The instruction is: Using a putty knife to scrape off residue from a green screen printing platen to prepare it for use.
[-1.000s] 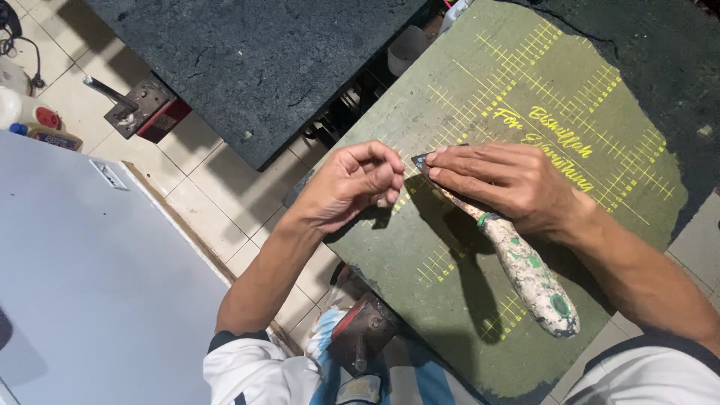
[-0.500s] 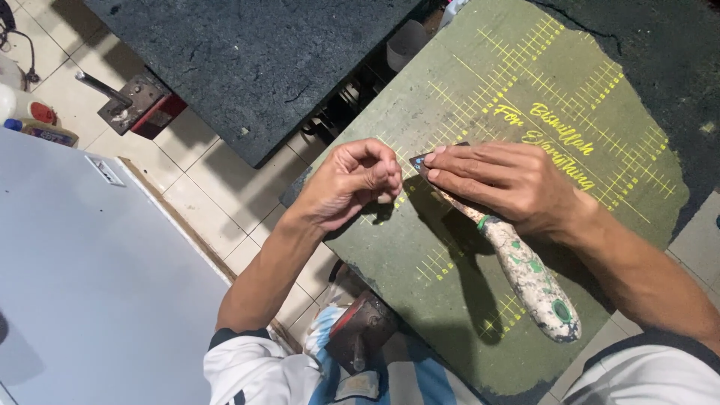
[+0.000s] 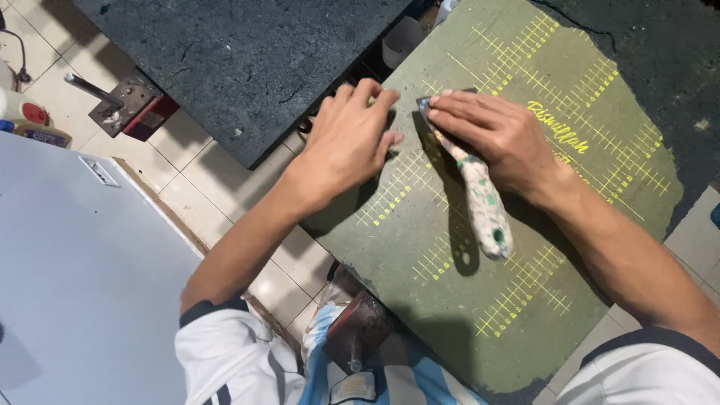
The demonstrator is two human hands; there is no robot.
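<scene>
A green board (image 3: 480,315) with yellow grid lines and yellow writing lies in front of me. My right hand (image 3: 499,135) grips a scraper (image 3: 480,199) near its blade; the paint-speckled handle points back toward me and the blade tip touches the board. My left hand (image 3: 349,142) rests flat on the board's left edge, fingers spread and holding nothing, just left of the blade.
A dark grey slab (image 3: 240,60) lies at the upper left, another dark surface (image 3: 660,45) at the upper right. A white panel (image 3: 75,285) fills the lower left. A metal tool on a red block (image 3: 124,105) sits on the tiled floor. A rusty clamp (image 3: 360,334) sits under the board's near edge.
My left hand has opened from a pinch near the blade tip and now lies flat on the board. The view has shifted slightly.
</scene>
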